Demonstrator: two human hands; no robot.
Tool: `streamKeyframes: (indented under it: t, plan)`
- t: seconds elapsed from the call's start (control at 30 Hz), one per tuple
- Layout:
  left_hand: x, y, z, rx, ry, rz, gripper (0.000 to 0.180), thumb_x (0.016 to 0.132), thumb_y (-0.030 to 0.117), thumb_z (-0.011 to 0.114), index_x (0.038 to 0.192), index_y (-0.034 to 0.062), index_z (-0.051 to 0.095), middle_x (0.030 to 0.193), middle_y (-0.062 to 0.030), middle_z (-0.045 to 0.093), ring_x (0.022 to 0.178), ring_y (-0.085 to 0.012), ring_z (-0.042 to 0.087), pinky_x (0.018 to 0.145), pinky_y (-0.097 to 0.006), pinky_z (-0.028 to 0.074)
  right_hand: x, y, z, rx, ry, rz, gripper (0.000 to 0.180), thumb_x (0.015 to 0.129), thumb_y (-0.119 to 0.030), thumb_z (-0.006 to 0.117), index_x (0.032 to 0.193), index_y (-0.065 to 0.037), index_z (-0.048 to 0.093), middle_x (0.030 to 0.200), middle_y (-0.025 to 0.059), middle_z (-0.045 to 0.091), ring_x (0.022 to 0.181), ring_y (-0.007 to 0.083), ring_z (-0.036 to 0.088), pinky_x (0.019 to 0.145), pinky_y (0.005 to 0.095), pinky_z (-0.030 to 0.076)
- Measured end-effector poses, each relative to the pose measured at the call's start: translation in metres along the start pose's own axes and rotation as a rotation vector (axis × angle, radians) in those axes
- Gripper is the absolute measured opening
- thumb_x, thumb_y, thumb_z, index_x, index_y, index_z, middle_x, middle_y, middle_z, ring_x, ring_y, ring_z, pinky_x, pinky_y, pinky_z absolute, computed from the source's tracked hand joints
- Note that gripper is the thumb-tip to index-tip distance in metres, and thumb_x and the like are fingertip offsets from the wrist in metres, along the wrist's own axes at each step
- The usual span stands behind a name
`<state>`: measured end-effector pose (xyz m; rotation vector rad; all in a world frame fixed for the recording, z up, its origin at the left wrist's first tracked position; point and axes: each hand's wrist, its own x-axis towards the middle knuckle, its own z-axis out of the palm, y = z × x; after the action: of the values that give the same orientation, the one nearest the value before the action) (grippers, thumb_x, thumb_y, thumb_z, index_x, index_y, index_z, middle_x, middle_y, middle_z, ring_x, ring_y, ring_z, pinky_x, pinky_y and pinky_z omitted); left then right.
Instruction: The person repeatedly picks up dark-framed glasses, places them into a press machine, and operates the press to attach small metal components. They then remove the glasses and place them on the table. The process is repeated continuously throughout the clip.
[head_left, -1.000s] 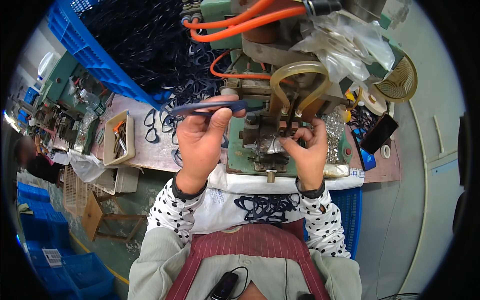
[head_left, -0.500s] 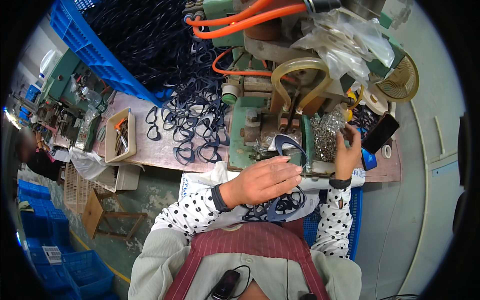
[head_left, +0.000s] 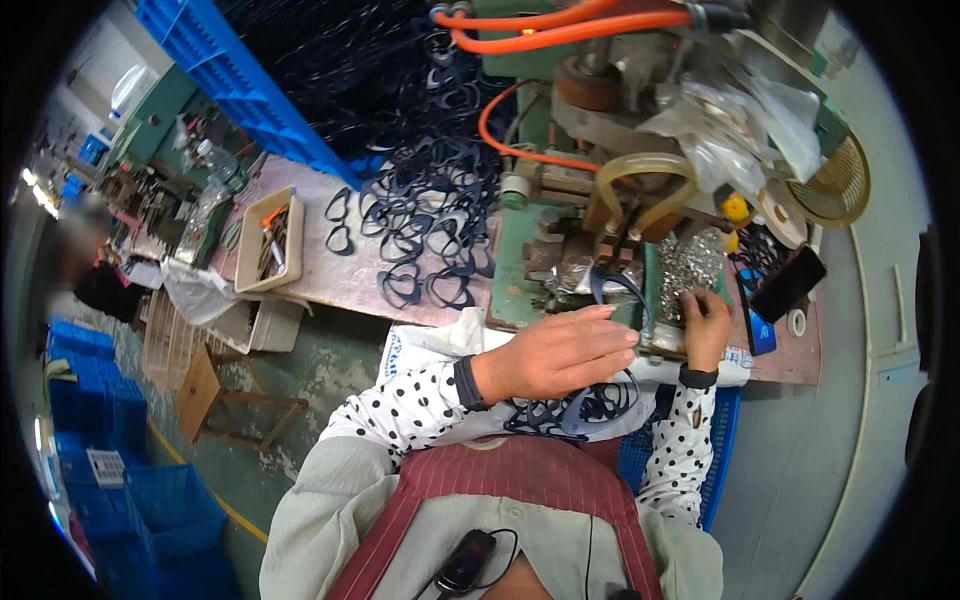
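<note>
Your left hand [head_left: 560, 355] reaches across in front of you, fingers stretched out nearly flat and close together, their tips pressing a dark blue eyeglass frame [head_left: 622, 292] against the front of the green machine [head_left: 520, 270]. The frame stands upright at the machine's edge, its upper rim showing just above your fingertips; how much of it the hand has hold of is hidden behind the fingers.

Your right hand [head_left: 705, 325] is just to the right of the frame, fingers curled and pinched at a heap of small shiny metal parts [head_left: 690, 268] on the machine bed. Whether it holds one of them is too small to tell.

Below your left hand, in your lap, lies a pile of more dark frames [head_left: 580, 410]. Another spread of dark frames [head_left: 425, 245] covers the counter [head_left: 330, 280] left of the machine, next to a shallow beige tray [head_left: 268, 240]. Orange hoses [head_left: 560, 30] loop over the top of the machine, and a dark phone [head_left: 788, 283] lies on the counter to the far right.
</note>
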<state>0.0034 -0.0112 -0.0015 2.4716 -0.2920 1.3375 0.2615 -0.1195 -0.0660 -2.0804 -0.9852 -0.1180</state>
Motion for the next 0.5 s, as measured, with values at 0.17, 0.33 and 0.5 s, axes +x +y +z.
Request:
streamKeyframes:
  t: [0.17, 0.33, 0.5]
  plan:
    - [-0.030, 0.011, -0.010, 0.233, 0.097, -0.115, 0.030, 0.078, 0.011, 0.073, 0.107, 0.0138, 0.067, 0.113, -0.0040, 0.067, 0.097, -0.0216, 0.064, 0.091, -0.041, 0.048, -0.002, 0.004, 0.005, 0.155, 0.055, 0.060, 0.013, 0.084, -0.012, 0.071, 0.094, -0.004, 0.072, 0.087, 0.0106, 0.070, 0.078, 0.0185, 0.065, 0.073, 0.0294, 0.050]
    - [-0.096, -0.030, -0.050, 0.578, 0.166, -0.512, 0.022, 0.075, 0.002, 0.066, 0.096, 0.0065, 0.068, 0.090, -0.0074, 0.063, 0.078, -0.0267, 0.059, 0.067, -0.039, 0.045, -0.008, 0.017, 0.008, 0.322, 0.164, 0.126, 0.013, 0.089, -0.011, 0.067, 0.096, -0.002, 0.072, 0.086, 0.0076, 0.071, 0.076, 0.0124, 0.063, 0.070, 0.0261, 0.050]
    - [-0.148, -0.076, -0.089, 0.866, -0.066, -1.145, 0.017, 0.079, 0.008, 0.065, 0.096, 0.0064, 0.064, 0.087, -0.0139, 0.057, 0.081, -0.0355, 0.061, 0.066, -0.046, 0.049, -0.008, 0.009, 0.010, 0.180, 0.208, 0.006, 0.013, 0.089, -0.011, 0.067, 0.098, -0.003, 0.072, 0.088, 0.0094, 0.071, 0.076, 0.0141, 0.065, 0.071, 0.0269, 0.051]
